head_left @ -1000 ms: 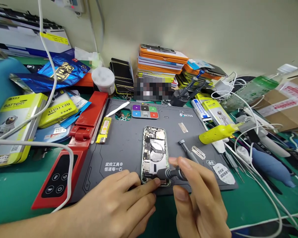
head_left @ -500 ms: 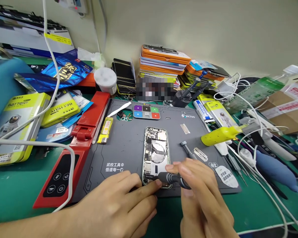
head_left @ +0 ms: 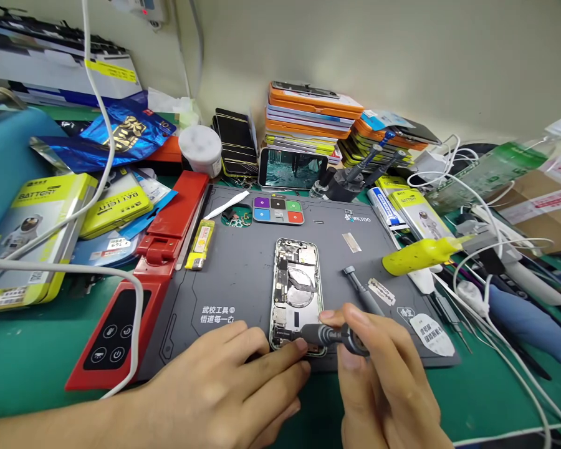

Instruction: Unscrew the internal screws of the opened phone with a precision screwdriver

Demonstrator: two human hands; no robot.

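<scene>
Opened green-edged smartphone point(head_left: 295, 293), screen and back off, boards and round coil exposed, lies mid grey rubber work mat point(head_left: 243, 274) on green table point(head_left: 23, 355). Right hand point(head_left: 383, 374), grip clenched on dark grey screwdriver point(head_left: 325, 335), tip at phone's lower end. Left hand point(head_left: 224, 386), grip released, fingertips steadying phone's bottom edge. Disassembly well advanced; lower-end screw work unfinished, judging by layout. Second grey screwdriver point(head_left: 362, 293) lies beside. Mat print: "WKTOO", Chinese characters. Yellow-green boxes point(head_left: 32, 218) read "BATTERY".

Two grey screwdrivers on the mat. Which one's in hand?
The near screwdriver, pinched in the right hand with its tip over the open phone's bottom end. The other screwdriver lies untouched on the mat, right of the phone.
</scene>
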